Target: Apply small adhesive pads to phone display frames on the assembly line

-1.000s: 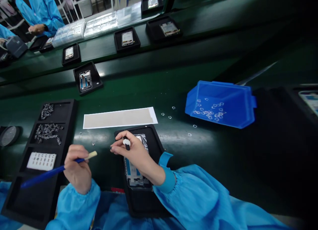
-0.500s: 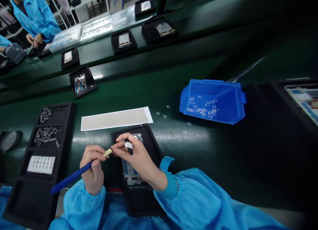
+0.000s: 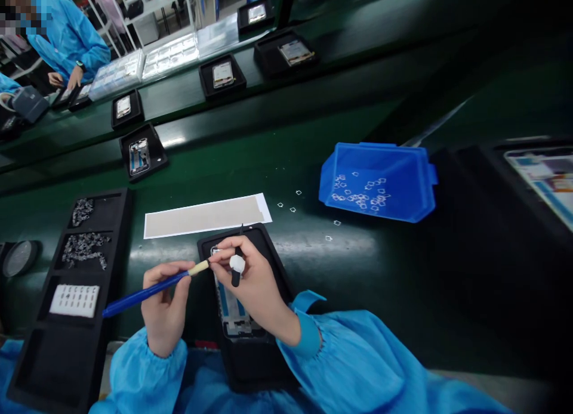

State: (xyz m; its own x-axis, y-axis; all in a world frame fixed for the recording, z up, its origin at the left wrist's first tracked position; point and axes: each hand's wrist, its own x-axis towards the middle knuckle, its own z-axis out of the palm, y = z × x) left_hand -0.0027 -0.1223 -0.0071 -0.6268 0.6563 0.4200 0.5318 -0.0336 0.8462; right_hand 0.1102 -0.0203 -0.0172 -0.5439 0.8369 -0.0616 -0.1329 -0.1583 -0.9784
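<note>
My left hand [image 3: 163, 300] is closed round a blue pen-like stick [image 3: 143, 294] with a cream-coloured tip section. The stick points up and to the right. My right hand [image 3: 253, 283] has its fingertips pinched at the end of that tip; anything tiny between them is too small to tell. A slim black tool with a white rounded part [image 3: 237, 263] sits between the right hand's fingers. Under the right hand, a phone frame [image 3: 230, 306] with blue strips lies in a black tray [image 3: 246, 366], partly hidden by the hand.
Left stands a black compartment tray [image 3: 58, 360] with small dark parts and a white block [image 3: 74, 300]. Ahead lies a beige-and-white strip [image 3: 201, 217]. Right is a blue bin [image 3: 378, 214] of small white outline pieces, several loose beside it. Phone trays [image 3: 143, 151] and a co-worker [image 3: 74, 35] are beyond.
My left hand's grip has opened out somewhat, and the blue stick lies flatter, with more of its front end showing. My right hand has shifted slightly right.
</note>
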